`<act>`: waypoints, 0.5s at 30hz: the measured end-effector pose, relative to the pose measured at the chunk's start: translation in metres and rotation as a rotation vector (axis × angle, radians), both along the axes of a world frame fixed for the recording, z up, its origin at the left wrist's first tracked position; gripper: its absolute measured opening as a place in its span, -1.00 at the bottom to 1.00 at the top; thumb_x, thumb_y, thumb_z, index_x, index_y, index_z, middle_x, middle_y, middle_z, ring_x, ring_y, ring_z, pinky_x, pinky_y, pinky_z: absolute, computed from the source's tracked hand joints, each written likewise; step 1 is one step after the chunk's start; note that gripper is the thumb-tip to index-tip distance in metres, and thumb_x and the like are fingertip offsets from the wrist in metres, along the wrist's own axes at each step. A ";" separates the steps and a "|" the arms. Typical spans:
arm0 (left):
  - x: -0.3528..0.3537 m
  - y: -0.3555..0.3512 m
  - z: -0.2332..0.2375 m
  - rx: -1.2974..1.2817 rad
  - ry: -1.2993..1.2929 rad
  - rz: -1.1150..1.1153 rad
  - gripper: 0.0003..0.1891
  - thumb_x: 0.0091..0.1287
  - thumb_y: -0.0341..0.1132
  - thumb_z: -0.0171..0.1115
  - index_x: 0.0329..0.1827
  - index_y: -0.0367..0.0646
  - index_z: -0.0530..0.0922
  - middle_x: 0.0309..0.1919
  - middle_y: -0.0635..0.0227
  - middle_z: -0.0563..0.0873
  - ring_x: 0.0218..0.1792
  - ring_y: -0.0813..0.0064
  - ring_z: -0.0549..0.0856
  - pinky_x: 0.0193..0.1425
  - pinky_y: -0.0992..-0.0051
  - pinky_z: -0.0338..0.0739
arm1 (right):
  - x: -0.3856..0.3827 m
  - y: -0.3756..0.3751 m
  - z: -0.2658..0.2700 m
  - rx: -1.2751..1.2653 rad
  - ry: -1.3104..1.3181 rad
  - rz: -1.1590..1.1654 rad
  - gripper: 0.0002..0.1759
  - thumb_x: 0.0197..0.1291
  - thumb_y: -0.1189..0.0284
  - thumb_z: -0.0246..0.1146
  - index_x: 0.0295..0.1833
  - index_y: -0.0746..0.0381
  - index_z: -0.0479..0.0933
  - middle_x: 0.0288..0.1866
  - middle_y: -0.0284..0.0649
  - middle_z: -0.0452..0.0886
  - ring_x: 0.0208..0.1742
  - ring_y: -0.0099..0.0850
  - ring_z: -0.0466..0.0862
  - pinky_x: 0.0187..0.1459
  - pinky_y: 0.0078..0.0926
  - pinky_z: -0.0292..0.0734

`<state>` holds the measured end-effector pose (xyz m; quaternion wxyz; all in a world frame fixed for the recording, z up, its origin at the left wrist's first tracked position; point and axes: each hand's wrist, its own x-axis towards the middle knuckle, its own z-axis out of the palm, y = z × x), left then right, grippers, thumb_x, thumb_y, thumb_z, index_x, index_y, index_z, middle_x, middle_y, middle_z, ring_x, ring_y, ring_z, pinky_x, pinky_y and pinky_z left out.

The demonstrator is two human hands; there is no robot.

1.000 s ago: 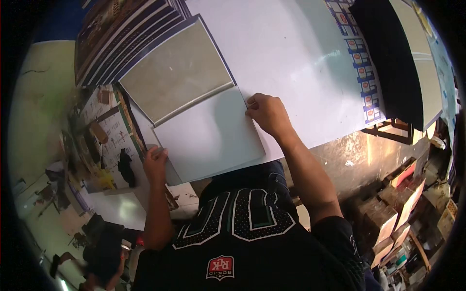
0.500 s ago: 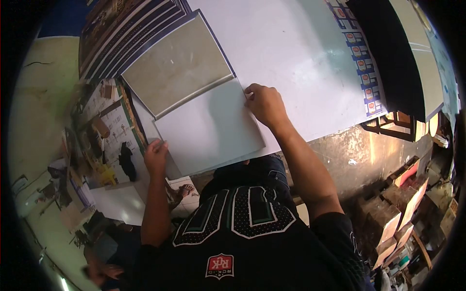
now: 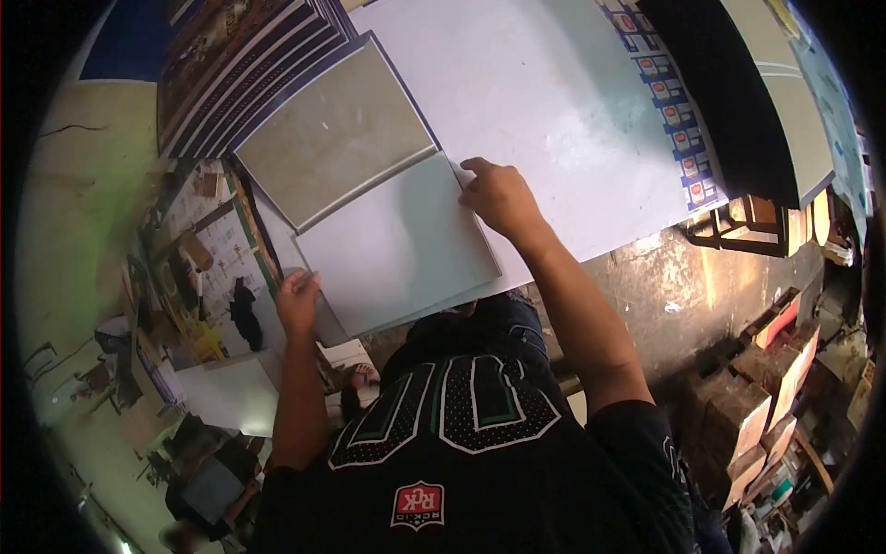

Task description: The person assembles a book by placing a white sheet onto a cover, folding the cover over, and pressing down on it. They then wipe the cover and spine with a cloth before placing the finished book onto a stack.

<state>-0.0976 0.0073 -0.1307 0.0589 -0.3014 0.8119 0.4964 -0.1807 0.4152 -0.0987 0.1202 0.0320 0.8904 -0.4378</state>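
Observation:
A white board or sheet (image 3: 401, 249) lies at the near edge of the white table, joined along a grooved strip to a grey-beige panel (image 3: 337, 129) with a dark blue border. My left hand (image 3: 298, 297) rests at the left edge of the white board, its fingers curled around that edge. On the opposite side, my right hand (image 3: 498, 196) touches the board's right edge near the strip, with the index finger bent forward and the other fingers curled. What lies beneath the fingertips is too small to make out.
Striped printed sheets (image 3: 249, 74) are stacked at the upper left. A row of small printed labels (image 3: 672, 115) and a black panel (image 3: 729, 83) lie to the right. Cardboard boxes (image 3: 738, 411) stand at the lower right. Another person (image 3: 217, 485) is at the lower left.
The view has shifted slightly, and the other person at the lower left has changed position. Both hands stay at the board's edges, nearly unmoved.

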 end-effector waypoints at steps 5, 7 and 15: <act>0.004 0.017 0.010 -0.149 0.043 0.000 -0.54 0.23 -0.34 0.43 0.12 -0.37 0.49 -0.21 0.26 0.68 -0.24 0.52 0.65 -0.14 0.50 0.61 | 0.017 0.003 0.007 -0.093 -0.052 0.037 -0.39 0.03 0.53 0.33 0.27 0.28 0.44 -0.08 -0.04 0.73 -0.03 -0.15 0.72 0.04 -0.33 0.61; 0.006 0.006 -0.006 -0.142 0.069 0.004 -0.56 0.21 -0.33 0.44 0.09 -0.35 0.52 -0.22 0.23 0.70 -0.24 0.51 0.67 -0.12 0.50 0.61 | 0.018 0.001 0.005 -0.091 -0.045 0.006 -0.43 0.02 0.54 0.32 0.22 0.28 0.46 -0.10 -0.04 0.72 -0.07 -0.09 0.71 0.02 -0.23 0.61; 0.007 0.023 0.007 -0.292 0.115 -0.020 -0.56 0.17 -0.34 0.46 0.09 -0.27 0.56 -0.24 0.19 0.73 -0.27 0.41 0.70 -0.09 0.42 0.59 | 0.002 -0.001 -0.006 0.095 0.075 0.142 -0.35 -0.02 0.45 0.40 0.26 0.28 0.42 -0.10 -0.01 0.68 -0.07 -0.02 0.67 0.01 -0.20 0.59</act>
